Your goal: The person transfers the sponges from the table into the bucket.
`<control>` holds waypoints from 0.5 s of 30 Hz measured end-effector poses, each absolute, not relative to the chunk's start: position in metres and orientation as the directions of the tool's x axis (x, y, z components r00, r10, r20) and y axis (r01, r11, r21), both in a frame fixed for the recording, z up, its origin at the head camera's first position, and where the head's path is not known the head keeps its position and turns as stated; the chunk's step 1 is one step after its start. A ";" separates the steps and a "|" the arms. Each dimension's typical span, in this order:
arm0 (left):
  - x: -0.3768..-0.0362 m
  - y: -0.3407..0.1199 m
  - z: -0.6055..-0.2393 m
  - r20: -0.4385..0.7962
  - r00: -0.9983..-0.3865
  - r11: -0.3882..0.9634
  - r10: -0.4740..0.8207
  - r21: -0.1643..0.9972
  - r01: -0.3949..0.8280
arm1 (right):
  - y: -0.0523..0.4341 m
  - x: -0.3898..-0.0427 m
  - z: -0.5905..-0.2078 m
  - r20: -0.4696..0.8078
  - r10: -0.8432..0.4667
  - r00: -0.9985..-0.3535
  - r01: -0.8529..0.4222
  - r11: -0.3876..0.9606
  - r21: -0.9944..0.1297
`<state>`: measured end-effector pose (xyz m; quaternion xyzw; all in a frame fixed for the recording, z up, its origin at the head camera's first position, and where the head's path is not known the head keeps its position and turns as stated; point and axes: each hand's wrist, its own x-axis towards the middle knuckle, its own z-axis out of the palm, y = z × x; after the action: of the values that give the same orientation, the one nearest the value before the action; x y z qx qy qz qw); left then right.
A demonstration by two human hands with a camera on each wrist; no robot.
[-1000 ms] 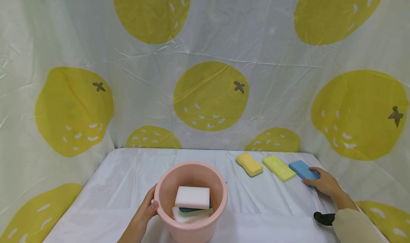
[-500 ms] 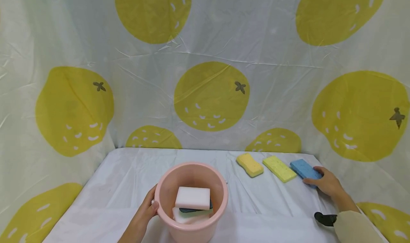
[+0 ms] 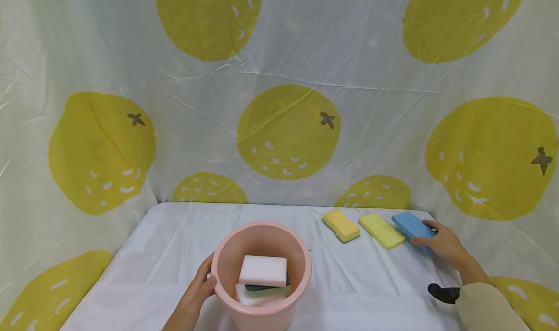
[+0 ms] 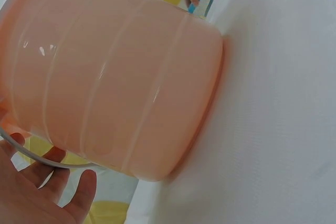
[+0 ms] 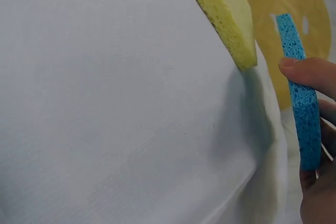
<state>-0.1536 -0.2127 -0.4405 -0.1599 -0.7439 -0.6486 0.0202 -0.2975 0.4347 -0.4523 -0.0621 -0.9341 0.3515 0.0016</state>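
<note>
Head: left hand (image 3: 195,292), fingers loosely spread, touches one pink bucket (image 3: 262,311), three sponges (image 3: 263,270) visible inside; right hand (image 3: 450,246) pinches one blue sponge (image 3: 408,223), two yellow sponges (image 3: 381,230) left of that hand | Left wrist: bucket handle (image 4: 27,154) across fingers | Right wrist: blue sponge between thumb and fingers

Bucket (image 3: 261,320) on table (image 3: 349,280), sponges (image 3: 263,271) inside, 3 sponges (image 3: 382,231) to its right

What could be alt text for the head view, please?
A right hand grips a blue sponge beside two yellow sponges on white cloth; a left hand holds a pink bucket with white blocks inside. Behind hangs a fruit-patterned curtain.
</note>
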 end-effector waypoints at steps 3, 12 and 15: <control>-0.154 -0.212 -0.440 0.228 -0.952 0.112 0.202 0.961 0.254 | 0.434 -0.299 -0.449 -0.049 0.109 -0.993 0.114 0.733 -0.671; -0.156 -0.210 -0.446 0.269 -0.952 0.053 0.148 0.959 0.279 | 0.421 -0.301 -0.433 -0.033 0.070 -0.997 0.074 0.731 -0.678; -0.159 -0.207 -0.451 0.282 -0.952 0.029 0.115 0.957 0.287 | 0.413 -0.302 -0.428 -0.001 0.040 -0.999 0.030 0.736 -0.676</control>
<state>-0.1589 -0.2074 -0.4510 -0.1408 -0.7146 -0.6823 0.0630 -0.3021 0.4127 -0.4278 -0.0188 -0.9318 0.3625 0.0068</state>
